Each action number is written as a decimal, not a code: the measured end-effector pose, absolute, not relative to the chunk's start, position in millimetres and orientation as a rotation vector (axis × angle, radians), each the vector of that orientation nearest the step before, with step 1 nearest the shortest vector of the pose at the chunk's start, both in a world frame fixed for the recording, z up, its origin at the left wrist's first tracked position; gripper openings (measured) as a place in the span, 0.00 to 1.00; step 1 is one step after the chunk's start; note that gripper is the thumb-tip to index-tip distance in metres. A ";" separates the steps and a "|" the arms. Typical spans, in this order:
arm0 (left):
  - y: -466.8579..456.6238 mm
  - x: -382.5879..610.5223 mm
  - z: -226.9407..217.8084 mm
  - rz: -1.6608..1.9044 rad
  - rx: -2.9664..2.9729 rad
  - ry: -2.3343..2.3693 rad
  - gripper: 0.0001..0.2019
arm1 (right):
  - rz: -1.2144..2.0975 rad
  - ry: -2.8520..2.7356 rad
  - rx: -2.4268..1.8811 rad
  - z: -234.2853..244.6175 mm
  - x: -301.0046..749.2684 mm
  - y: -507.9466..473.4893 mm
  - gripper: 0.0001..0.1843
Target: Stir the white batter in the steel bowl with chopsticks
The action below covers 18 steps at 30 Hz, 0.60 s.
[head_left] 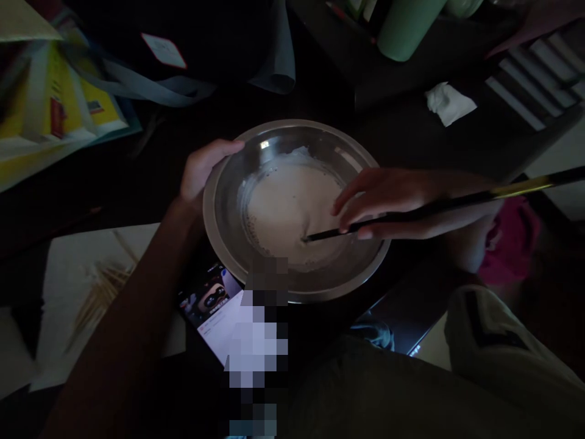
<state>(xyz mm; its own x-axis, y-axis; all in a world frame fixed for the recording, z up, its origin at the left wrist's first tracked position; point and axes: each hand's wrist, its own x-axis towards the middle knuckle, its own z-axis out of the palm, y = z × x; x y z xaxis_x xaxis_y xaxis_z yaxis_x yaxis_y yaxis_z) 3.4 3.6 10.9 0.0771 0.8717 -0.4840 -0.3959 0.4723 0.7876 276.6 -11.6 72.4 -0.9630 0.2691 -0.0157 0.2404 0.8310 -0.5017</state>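
A wide steel bowl (222, 247) with a pale, creamy liquid (283, 201) in it is in the middle of the head view. My left hand (203, 167) is closed on the bowl's left rim, the thumb lying over the edge and the other fingers hidden beneath. Over the bowl's right side, my right hand (397, 198) pinches a long black chopstick (434, 208) with a gold band. Its tip dips into the liquid near the middle. Whether a second chopstick lies along it, I cannot tell.
A lit phone (219, 311), partly pixelated, lies below the bowl. Thin wooden sticks (103, 286) rest on white paper (59, 262) at left. Farther off are yellow packets (59, 97), a dark bag (219, 36), a green cylinder (409, 27) and crumpled tissue (450, 103).
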 end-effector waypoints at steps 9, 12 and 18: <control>3.3 4.5 12.0 1.017 0.504 1.065 0.15 | 0.619 -2.908 -0.781 81.5 286.1 -4.6 0.15; 2.6 7.1 15.9 1.009 0.482 1.080 0.16 | 0.849 -2.960 -0.489 76.8 280.2 -6.1 0.15; 1.6 6.7 17.5 0.981 0.499 1.091 0.18 | 0.650 -2.824 -0.831 72.5 276.5 -8.1 0.15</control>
<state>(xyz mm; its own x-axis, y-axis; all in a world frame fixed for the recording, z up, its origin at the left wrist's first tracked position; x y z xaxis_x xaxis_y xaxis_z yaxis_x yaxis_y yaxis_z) 6.7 1.6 17.5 0.1223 0.8550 -0.5039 -0.4110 0.5058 0.7584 276.5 -8.1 72.5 -0.8407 0.5415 -0.0001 0.4870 0.7560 -0.4373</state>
